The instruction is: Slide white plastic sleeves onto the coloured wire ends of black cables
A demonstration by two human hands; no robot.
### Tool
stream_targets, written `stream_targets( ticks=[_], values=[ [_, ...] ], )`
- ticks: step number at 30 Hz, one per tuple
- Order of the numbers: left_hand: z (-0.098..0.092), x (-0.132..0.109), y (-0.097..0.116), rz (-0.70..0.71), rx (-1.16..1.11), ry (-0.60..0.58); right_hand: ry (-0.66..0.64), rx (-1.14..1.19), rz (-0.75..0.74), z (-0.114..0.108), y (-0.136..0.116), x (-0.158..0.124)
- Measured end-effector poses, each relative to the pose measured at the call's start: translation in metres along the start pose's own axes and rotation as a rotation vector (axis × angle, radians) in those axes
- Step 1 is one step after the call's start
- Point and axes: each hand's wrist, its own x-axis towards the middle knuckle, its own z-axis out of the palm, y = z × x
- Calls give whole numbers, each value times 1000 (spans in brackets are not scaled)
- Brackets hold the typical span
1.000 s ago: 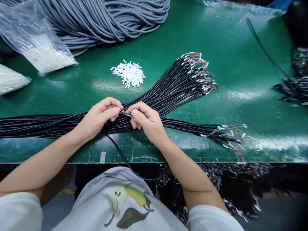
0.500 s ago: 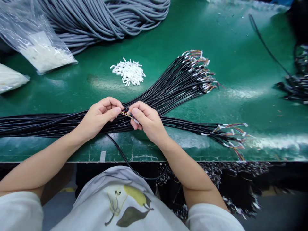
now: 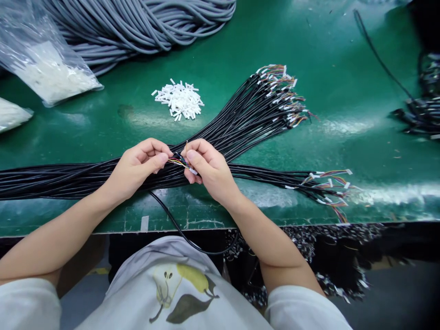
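Note:
My left hand [image 3: 137, 167] pinches the thin coloured wires [image 3: 178, 161] at the end of a black cable [image 3: 172, 220] that loops down off the table edge. My right hand [image 3: 209, 169] is closed on the same wire ends, with a small white connector [image 3: 193, 171] showing under its thumb. Both hands rest over a big bundle of black cables [image 3: 68, 176] lying left to right. The bundle fans out into two groups, one ending at upper right [image 3: 282, 94] and one at lower right [image 3: 326, 185], both with coloured wires and white connectors.
A pile of small white connectors [image 3: 178, 99] lies on the green table [image 3: 240, 41] beyond my hands. A grey cable coil [image 3: 144, 23] and plastic bags of white parts [image 3: 44, 68] are at the back left. More black cables [image 3: 422, 114] lie at the far right.
My hands have stayed together on the wire ends, with small finger movements. The view has shifted slightly, so everything sits a little higher and further left.

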Motion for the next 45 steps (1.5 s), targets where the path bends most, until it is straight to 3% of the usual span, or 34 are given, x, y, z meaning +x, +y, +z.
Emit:
stream_targets(
  ticks=[4,10,13,18,21,24,31,35,39,45],
  values=[
    [-2,-1,-3,33,-34,-19,9,13,25,0,-1,0],
    [1,-1,2,58,-190,-138,-10,44,46,0,-2,-1],
    [5,1,6,-6,-231,-124,-4,62,63,2,-2,-1],
    [6,3,5,-32,-111,-112,-47,72,66,4,-1,-1],
    [6,2,4,-22,-104,-67,-72,103,14,1,-2,-1],
    [9,-2,4,3,-83,-28,-20,145,-72,-3,-4,1],
    [12,-10,5,173,96,65,40,74,-137,-7,-2,4],
    [10,-12,-2,382,344,140,68,-363,-373,-7,1,2],
    [9,-12,-8,656,553,166,91,-640,-474,-4,3,-2],
    [9,-9,-9,657,527,117,116,-668,-441,-3,3,-2]
  ],
)
